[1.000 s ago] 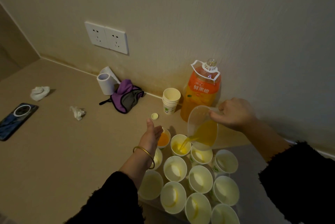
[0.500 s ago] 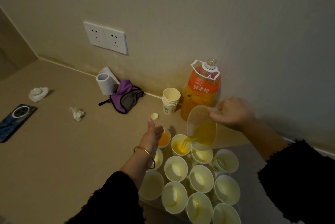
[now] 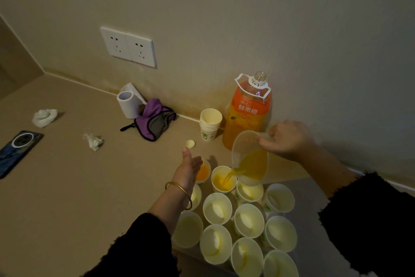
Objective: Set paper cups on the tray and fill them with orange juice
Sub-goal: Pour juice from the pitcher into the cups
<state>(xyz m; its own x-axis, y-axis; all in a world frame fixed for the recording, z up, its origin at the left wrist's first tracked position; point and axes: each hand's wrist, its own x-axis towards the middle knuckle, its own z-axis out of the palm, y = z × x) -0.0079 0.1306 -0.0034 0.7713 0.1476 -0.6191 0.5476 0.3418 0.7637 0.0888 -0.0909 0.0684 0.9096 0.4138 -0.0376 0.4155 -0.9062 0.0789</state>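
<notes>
Above the cups point(image 3: 217, 208), right hand point(image 3: 289, 139) grips tilted jug point(image 3: 249, 160); left hand point(image 3: 188, 169) hovers flat.

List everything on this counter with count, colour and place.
paper cups: twelve, white, on tray; two hold juice
tray: one, grey, lower right
juice bottle: one, orange, by wall
cup stack: one, white, beside bottle
cap: one, yellow, on counter
jug: one, clear, pouring into cup
tissue roll: one, white, by wall
pouch: one, purple-grey, beside roll
tissue wads: two, white, left counter
phone: one, dark, far left
socket plate: one, white, wall
bangle: one, gold, left wrist
left hand: open, beside filled cup
right hand: grips jug
</notes>
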